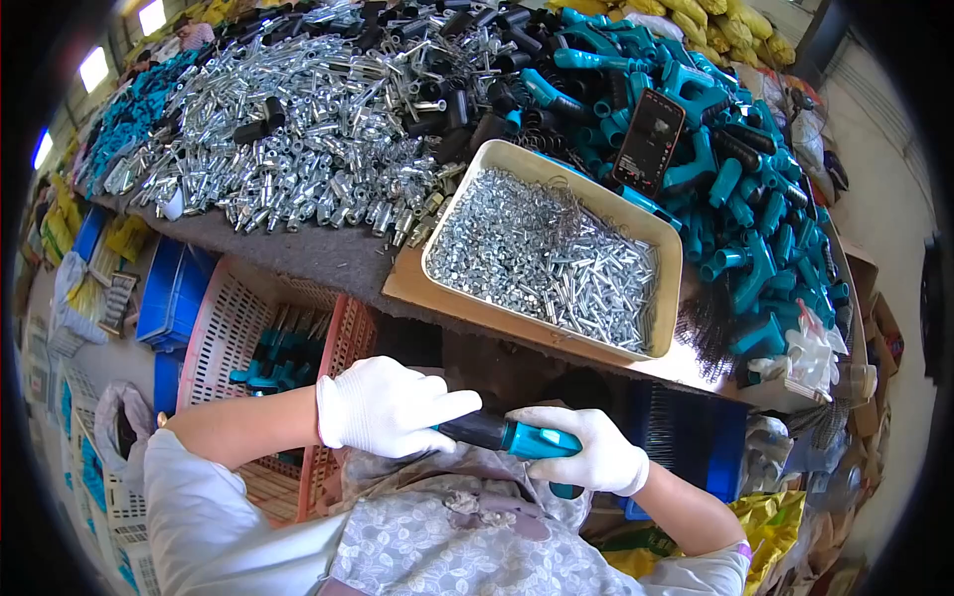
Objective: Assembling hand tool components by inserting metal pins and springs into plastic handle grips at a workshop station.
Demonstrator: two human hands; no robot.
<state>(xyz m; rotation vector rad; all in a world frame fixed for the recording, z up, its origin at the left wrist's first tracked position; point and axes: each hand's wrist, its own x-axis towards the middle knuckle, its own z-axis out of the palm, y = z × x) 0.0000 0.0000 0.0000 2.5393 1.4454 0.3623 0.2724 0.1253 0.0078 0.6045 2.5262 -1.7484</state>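
Note:
In front of my body I hold a teal plastic tool handle (537, 442) with a black sleeve (475, 428) on its left end. My right hand (594, 452), in a white glove, wraps round the teal part. Also gloved in white, my left hand (390, 407) closes at the free end of the black sleeve, and its fingers hide that tip. Just beyond my hands, a cream tray (664, 288) holds small metal nuts, pins and thin springs.
Metal fittings (288, 149) are heaped across the table, with teal handles (755, 258) piled at right. A phone (651, 139) leans on them. Lower left, a pink crate (224, 328) holds teal-handled tools; blue bins (171, 298) stand beside it. Yellow sacks (715, 30) lie behind.

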